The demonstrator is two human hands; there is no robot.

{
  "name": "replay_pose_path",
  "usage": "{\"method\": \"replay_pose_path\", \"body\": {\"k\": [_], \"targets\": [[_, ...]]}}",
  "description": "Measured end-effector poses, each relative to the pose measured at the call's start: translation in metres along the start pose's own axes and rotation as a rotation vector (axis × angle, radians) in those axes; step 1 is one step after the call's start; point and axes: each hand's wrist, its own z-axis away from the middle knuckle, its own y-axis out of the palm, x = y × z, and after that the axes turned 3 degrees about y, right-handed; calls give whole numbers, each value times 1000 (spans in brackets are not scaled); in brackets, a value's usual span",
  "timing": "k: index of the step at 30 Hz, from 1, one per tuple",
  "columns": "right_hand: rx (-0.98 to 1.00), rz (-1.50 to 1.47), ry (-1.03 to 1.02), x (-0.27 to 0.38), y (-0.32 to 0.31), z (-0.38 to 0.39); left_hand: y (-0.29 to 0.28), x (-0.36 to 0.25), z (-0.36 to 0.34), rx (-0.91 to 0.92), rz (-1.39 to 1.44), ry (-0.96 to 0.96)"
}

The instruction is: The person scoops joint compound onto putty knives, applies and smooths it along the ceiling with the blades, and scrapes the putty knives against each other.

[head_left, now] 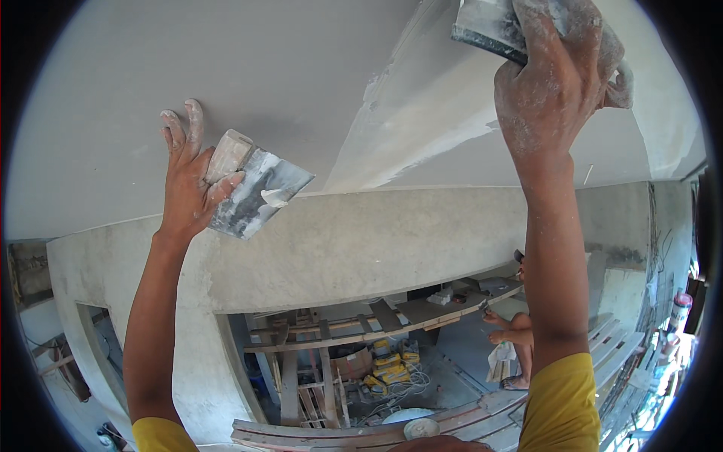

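My left hand [184, 188] grips a wide putty knife [256, 197] by its pale handle, between thumb and palm, two fingers stretched upward. White putty smears its grey blade, with a small lump near one edge. Raised at the upper right, my dusty right hand [550, 98] is closed round another wide scraper [488, 29], a pale blade with a dark edge. This scraper is at the grey ceiling [248, 68], beside a pale band of putty [422, 132]; its handle is mostly hidden by my fingers, and I cannot tell if the blade touches.
Below the ceiling runs a concrete beam [361, 233]. Wooden planks [361, 426] form a platform beneath me, with a round tub [422, 429] on it. Another person [520, 331] sits on the right, behind my forearm. Yellow bags [390, 371] and boards lie lower down.
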Motion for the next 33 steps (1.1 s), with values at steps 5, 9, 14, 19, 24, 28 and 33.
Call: {"method": "replay_pose_path", "body": {"k": [5, 9, 14, 19, 24, 28, 33], "targets": [[124, 53, -59, 10, -3, 32, 4, -3, 1, -66, 41, 19], [414, -5, 228, 37, -20, 46, -1, -4, 4, -42, 47, 11], [256, -156, 145, 43, -10, 56, -2, 1, 7, 56, 63, -13], [353, -83, 191, 56, -9, 88, -3, 0, 6, 81, 98, -37], [402, -91, 199, 70, -7, 112, 0, 2, 7, 83, 116, -61], [507, -22, 144, 81, -6, 136, 4, 5, 3, 28, 64, -1], [610, -55, 148, 96, 3, 173, 11, 2, -1, -117, 60, 27]]}}
